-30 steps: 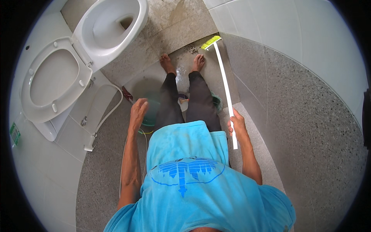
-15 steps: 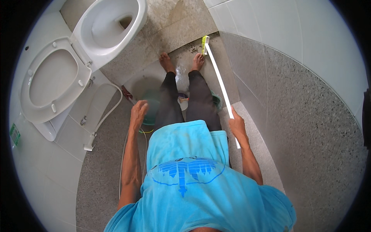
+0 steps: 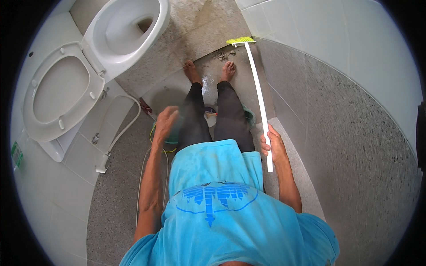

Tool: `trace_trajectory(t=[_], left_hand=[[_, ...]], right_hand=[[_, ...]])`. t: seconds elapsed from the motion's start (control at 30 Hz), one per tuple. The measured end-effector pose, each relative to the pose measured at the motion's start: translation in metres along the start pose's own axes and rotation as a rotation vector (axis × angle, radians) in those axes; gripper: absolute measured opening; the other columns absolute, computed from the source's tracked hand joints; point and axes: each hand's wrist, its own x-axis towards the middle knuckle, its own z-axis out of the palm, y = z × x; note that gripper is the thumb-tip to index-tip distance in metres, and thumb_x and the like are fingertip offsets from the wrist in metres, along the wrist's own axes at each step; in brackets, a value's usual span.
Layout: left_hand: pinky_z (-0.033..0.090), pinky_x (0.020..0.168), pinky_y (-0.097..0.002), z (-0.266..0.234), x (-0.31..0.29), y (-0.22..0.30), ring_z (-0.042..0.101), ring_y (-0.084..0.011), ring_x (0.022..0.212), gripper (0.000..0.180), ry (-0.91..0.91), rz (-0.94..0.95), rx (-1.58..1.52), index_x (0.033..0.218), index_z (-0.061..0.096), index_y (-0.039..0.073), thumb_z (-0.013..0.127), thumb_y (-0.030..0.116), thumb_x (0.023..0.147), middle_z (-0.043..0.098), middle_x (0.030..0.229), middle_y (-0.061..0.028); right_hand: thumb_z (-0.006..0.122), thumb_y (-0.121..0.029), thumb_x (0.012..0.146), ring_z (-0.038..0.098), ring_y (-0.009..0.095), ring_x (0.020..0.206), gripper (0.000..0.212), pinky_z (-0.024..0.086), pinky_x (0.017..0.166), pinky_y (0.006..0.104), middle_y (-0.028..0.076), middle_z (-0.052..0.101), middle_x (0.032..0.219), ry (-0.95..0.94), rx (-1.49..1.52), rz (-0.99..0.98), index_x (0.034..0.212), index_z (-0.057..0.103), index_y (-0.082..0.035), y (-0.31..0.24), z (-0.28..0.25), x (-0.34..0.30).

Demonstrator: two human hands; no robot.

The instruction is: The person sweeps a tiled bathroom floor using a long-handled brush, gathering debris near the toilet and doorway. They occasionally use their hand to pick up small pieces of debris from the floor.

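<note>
My right hand [image 3: 275,144] is closed round the lower end of a long-handled scrub brush [image 3: 258,91] with a white stick. The brush's yellow-green bristles [image 3: 240,40] point away from me near the wall corner, at the edge of the raised floor. Just this side of them lie small clumps of debris [image 3: 224,56], close to my right foot. My left hand [image 3: 167,122] hangs above a green basin [image 3: 172,133] with its fingers loosely bent and slightly blurred. Nothing shows in it.
A white toilet [image 3: 162,20] with its seat raised [image 3: 33,97] stands at the far left. Beside it hangs a bidet hose [image 3: 128,122] with a sprayer. Behind my legs sit the basin and another greenish container [image 3: 249,116]. Grey tiled wall [image 3: 337,119] runs along my right.
The brush head has turned from sideways to bristles facing away and shifted slightly right. My right hand has changed its grip on the handle. My left hand has moved a little right and farther.
</note>
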Motion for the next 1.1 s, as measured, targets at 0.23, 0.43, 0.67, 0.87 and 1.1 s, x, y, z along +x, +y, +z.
trace_trajectory(t=[0.23, 0.43, 0.67, 0.87, 1.1], left_hand=[[0.054, 0.084, -0.0365, 0.086, 0.032, 0.084, 0.064, -0.0244, 0.102, 0.054, -0.201, 0.183, -0.131, 0.140, 0.044, 0.007, 0.062, 0.012, 0.089, 0.052, 0.132, -0.0154], [0.053, 0.085, -0.0440, 0.103, 0.060, 0.133, 0.059, -0.0420, 0.109, 0.061, -0.049, 0.591, 0.351, 0.133, 0.050, 0.010, 0.069, -0.001, 0.076, 0.043, 0.141, -0.0203], [0.051, 0.087, -0.0355, 0.055, 0.097, 0.128, 0.062, -0.0240, 0.108, 0.021, 0.245, 0.647, -0.087, 0.100, 0.067, 0.001, 0.071, 0.016, 0.087, 0.064, 0.118, -0.0170], [0.053, 0.079, -0.0301, 0.023, 0.085, 0.147, 0.064, -0.0155, 0.087, 0.025, 0.453, 0.429, -0.323, 0.100, 0.067, -0.002, 0.060, 0.022, 0.096, 0.068, 0.109, -0.0131], [0.054, 0.070, -0.0296, 0.005, 0.078, 0.135, 0.063, -0.0159, 0.080, 0.039, 0.771, 0.462, -0.251, 0.096, 0.069, 0.000, 0.052, 0.035, 0.100, 0.069, 0.099, -0.0111]], right_hand=[[0.042, -0.023, 0.102, 0.041, 0.006, 0.048, 0.043, 0.041, 0.038, 0.0225, 0.007, 0.053, 0.080, -0.232, 0.345, 0.034, 0.141, 0.038, -0.005, -0.013, 0.073, 0.010], [0.044, -0.024, 0.101, 0.057, 0.016, 0.062, 0.031, 0.052, 0.051, 0.0334, 0.009, 0.057, 0.085, -0.336, 0.320, 0.081, 0.128, 0.040, -0.009, -0.020, 0.159, 0.031], [0.049, -0.020, 0.096, 0.069, 0.020, 0.063, 0.042, 0.059, 0.052, 0.0284, 0.012, 0.065, 0.081, -0.604, 0.034, -0.079, 0.128, 0.052, 0.007, -0.050, 0.150, 0.061], [0.045, -0.007, 0.088, 0.064, 0.017, 0.055, 0.042, 0.054, 0.045, 0.0256, 0.010, 0.062, 0.077, -0.048, -0.373, -0.208, 0.128, 0.054, 0.002, -0.048, 0.071, 0.175], [0.048, -0.004, 0.083, 0.064, 0.019, 0.054, 0.058, 0.053, 0.041, 0.0298, 0.012, 0.063, 0.078, 0.290, -0.607, -0.217, 0.141, 0.045, -0.003, -0.050, 0.000, 0.299]])
